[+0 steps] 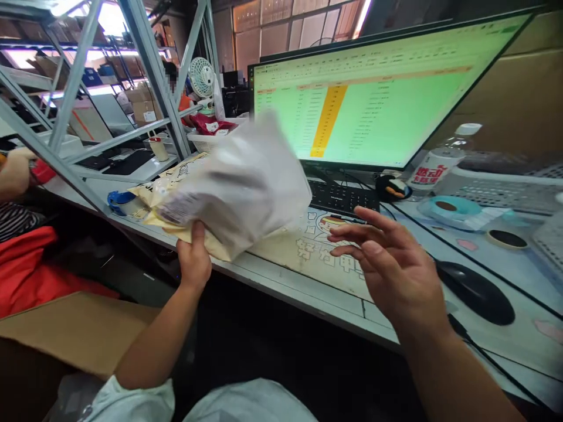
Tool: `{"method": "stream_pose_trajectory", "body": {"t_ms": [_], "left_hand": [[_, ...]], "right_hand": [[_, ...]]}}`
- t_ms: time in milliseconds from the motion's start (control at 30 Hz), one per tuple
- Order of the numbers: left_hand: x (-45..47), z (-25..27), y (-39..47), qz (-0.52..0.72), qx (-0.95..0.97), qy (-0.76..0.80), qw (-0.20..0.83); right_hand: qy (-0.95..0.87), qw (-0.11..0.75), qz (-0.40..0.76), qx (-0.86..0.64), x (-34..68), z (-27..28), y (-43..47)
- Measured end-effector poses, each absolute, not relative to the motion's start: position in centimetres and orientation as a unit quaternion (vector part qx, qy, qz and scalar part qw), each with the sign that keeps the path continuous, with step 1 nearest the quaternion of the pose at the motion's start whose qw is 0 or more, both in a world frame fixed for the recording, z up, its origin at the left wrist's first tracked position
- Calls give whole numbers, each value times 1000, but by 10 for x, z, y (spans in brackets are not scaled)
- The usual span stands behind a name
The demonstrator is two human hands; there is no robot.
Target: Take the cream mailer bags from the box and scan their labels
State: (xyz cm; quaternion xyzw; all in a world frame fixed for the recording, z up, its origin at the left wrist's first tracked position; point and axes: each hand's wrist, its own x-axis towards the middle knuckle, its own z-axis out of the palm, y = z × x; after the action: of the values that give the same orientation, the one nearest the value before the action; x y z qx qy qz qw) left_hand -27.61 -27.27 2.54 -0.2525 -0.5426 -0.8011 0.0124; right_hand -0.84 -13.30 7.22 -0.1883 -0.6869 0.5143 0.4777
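My left hand (194, 258) grips the lower edge of a whitish plastic mailing bag (259, 181), thumb on top. The bag is tilted up above the desk and blurred by motion; a printed label shows at its left end. Beneath and behind it lie yellow printed packages (152, 193), partly hidden. To the right, my right hand (396, 258) hovers over the desk mat (285, 249), fingers apart and nothing in them. A black mouse (477, 291) sits just right of that hand, and the black keyboard (345, 194) is behind it.
Behind the keyboard stands a monitor (373, 105) showing a spreadsheet. A plastic bottle (440, 161) and tape rolls (457, 208) are on the right. A metal frame (149, 64) rises at left, beside a co-worker's hand (15, 173). An open cardboard box (83, 328) is below left.
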Motion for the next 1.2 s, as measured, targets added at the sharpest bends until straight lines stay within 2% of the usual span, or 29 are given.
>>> {"method": "stream_pose_trajectory", "body": {"t_ms": [100, 167, 233, 367, 433, 633, 767, 1000, 1200], "left_hand": [[-247, 30, -248, -901, -62, -407, -138], [-227, 18, -238, -899, -8, -375, -224], [-210, -2, -238, -883, 15, -384, -271], [-199, -42, -259, -810, -36, -452, -372], [-203, -50, -271, -785, -63, -474, -394], [-229, -26, -277, -848, -48, -448, -278], [-243, -10, -275, -879, -30, -404, -250], [-228, -1, -275, -916, -49, -374, -140], [-202, 18, -286, -917, -109, -353, -153]], "right_hand": [[-783, 480, 329, -221, 6, 64, -137], [-838, 465, 180, -221, 9, 47, -138], [-876, 421, 87, -220, 11, 24, -136], [-921, 274, 82, -266, 24, -27, -127], [-929, 237, 94, -269, 31, -45, -126], [-937, 239, 89, -238, 40, -65, -134], [-939, 243, 56, -235, 47, -73, -132], [-943, 257, 20, -213, 59, -92, -117], [-940, 272, 54, -199, 65, -87, -111]]}}
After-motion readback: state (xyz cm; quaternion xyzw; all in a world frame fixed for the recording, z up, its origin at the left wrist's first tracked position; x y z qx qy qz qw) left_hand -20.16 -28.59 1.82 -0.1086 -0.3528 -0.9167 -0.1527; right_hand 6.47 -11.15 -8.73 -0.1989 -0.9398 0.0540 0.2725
